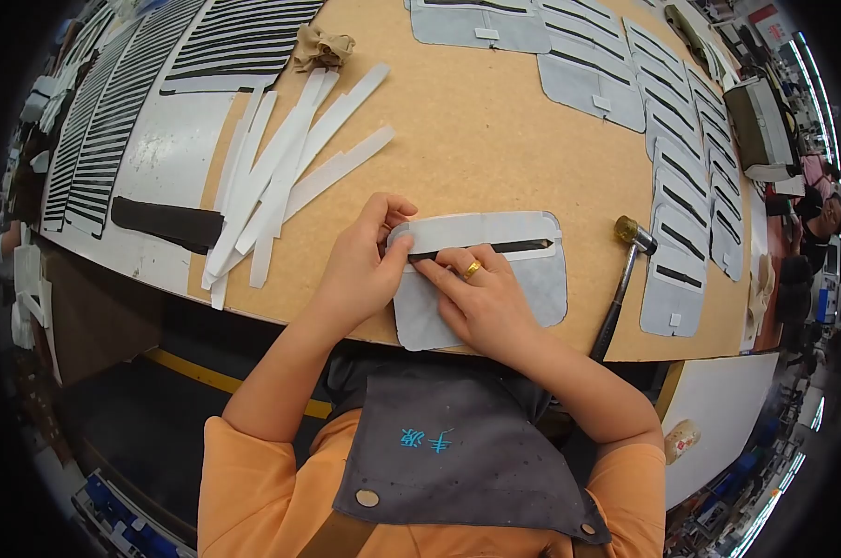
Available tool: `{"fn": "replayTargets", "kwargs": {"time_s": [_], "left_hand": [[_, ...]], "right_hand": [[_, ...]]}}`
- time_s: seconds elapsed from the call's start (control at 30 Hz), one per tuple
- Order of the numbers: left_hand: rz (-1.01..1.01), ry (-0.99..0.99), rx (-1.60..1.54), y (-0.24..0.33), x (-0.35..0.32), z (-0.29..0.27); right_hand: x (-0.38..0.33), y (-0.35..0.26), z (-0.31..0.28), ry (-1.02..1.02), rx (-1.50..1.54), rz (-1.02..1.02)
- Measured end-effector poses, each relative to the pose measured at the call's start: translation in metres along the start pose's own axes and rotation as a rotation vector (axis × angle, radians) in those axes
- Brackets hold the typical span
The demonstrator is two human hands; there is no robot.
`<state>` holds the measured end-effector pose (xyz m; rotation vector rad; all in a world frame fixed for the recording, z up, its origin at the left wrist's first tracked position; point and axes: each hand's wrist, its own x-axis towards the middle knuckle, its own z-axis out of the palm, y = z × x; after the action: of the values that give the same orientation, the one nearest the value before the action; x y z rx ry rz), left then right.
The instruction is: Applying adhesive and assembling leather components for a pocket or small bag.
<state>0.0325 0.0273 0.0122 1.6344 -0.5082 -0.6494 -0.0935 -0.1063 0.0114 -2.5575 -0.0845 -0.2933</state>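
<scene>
A grey fabric piece [541, 284] with a white strip along its top and a dark slit lies at the near edge of the wooden bench [495, 139]. My left hand [360, 265] presses on the left end of the piece, thumb and forefinger at the white strip. My right hand [481, 298], with a gold ring, lies flat on the grey piece, its fingertips pushing at the lower edge of the dark slit. Neither hand lifts the piece off the bench.
A loose fan of white strips [281, 177] lies to the left. A hammer [625, 270] rests just right of the piece. Rows of finished grey pieces [681, 186] run along the right and far side. Striped sheets [113, 102] and a dark strip [165, 221] sit at left.
</scene>
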Motion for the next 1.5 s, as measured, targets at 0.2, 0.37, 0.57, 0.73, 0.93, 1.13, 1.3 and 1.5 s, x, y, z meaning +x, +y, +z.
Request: {"fn": "replayTargets", "kwargs": {"time_s": [0.2, 0.37, 0.57, 0.73, 0.93, 1.13, 1.3, 1.5], "left_hand": [[0.312, 0.006, 0.498, -0.006, 0.002, -0.007], [0.252, -0.014, 0.461, -0.007, 0.005, -0.006], [0.252, -0.023, 0.475, -0.006, 0.008, -0.007], [0.252, -0.031, 0.433, -0.008, 0.010, -0.007], [0.164, -0.070, 0.364, 0.001, 0.012, -0.009], [0.420, -0.010, 0.700, 0.008, -0.005, 0.012], [0.690, -0.229, 0.754, -0.011, -0.021, 0.069], [0.744, -0.167, 0.843, -0.013, -0.019, 0.077]], "right_hand": [[0.002, 0.000, 0.000, -0.054, -0.050, -0.013], [0.006, 0.000, -0.002, -0.079, -0.091, -0.051], [0.008, -0.009, -0.002, -0.165, -0.363, -0.126], [0.002, -0.005, -0.002, -0.112, -0.280, -0.092], [0.009, -0.009, -0.011, -0.167, -0.356, -0.120], [0.011, 0.055, -0.055, 0.053, -0.172, 0.129], [0.029, 0.069, -0.073, -0.215, 0.013, 0.373], [0.034, 0.066, -0.080, 0.006, 0.003, 0.287]]}}
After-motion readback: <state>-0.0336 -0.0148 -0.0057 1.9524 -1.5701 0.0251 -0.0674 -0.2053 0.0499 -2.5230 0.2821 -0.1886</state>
